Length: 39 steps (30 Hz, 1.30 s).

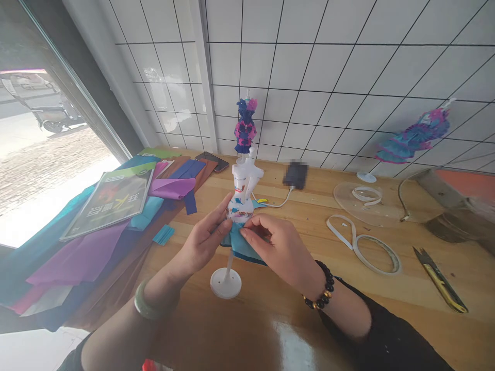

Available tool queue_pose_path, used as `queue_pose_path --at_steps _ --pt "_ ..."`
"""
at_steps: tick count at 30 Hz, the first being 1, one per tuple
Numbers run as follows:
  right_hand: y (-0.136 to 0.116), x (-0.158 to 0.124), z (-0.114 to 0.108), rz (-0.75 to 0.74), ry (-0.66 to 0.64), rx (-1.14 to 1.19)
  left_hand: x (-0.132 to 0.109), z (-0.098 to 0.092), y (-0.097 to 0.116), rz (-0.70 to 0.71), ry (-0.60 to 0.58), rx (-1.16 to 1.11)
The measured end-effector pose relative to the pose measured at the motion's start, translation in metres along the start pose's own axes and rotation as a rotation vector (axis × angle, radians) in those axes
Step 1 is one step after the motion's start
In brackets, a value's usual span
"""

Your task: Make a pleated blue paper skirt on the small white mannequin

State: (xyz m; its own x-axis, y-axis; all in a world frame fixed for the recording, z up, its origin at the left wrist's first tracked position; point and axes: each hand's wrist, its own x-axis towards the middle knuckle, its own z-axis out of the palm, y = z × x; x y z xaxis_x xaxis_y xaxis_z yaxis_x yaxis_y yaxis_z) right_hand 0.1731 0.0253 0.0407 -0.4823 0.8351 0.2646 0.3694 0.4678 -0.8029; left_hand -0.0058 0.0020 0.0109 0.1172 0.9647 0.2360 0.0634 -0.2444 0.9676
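A small white dress-form mannequin, with coloured patches on its torso, stands on a round white base. Around its hips hangs a blue crepe paper skirt with a darker lower edge. My left hand grips the mannequin from the left, its thumb at the top of the paper. On the right side, thumb and forefinger of my right hand pinch the skirt's upper edge at the waist. The right hand's other fingers are curled and partly hidden.
Coloured paper sheets and a packaged sheet lie at left, near a small folded blue strip. Dressed mannequins stand along the wall. At right are white tape and a yellow-handled cutter. A phone lies behind.
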Motion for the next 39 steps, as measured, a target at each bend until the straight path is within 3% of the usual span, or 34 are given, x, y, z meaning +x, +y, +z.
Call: queue_pose_path --at_steps 23,31,39 --pt "-0.0019 -0.0010 -0.0034 0.015 -0.037 -0.037 -0.0002 0.0028 0.0021 -0.118 0.034 -0.182" --pt "-0.0050 0.0006 -0.0062 -0.047 -0.018 -0.011 -0.0007 0.0039 0.0001 -0.098 0.032 -0.166" --pt "-0.0053 -0.0001 -0.0075 0.022 -0.087 0.027 0.0001 0.0046 -0.0004 -0.096 0.051 -0.162"
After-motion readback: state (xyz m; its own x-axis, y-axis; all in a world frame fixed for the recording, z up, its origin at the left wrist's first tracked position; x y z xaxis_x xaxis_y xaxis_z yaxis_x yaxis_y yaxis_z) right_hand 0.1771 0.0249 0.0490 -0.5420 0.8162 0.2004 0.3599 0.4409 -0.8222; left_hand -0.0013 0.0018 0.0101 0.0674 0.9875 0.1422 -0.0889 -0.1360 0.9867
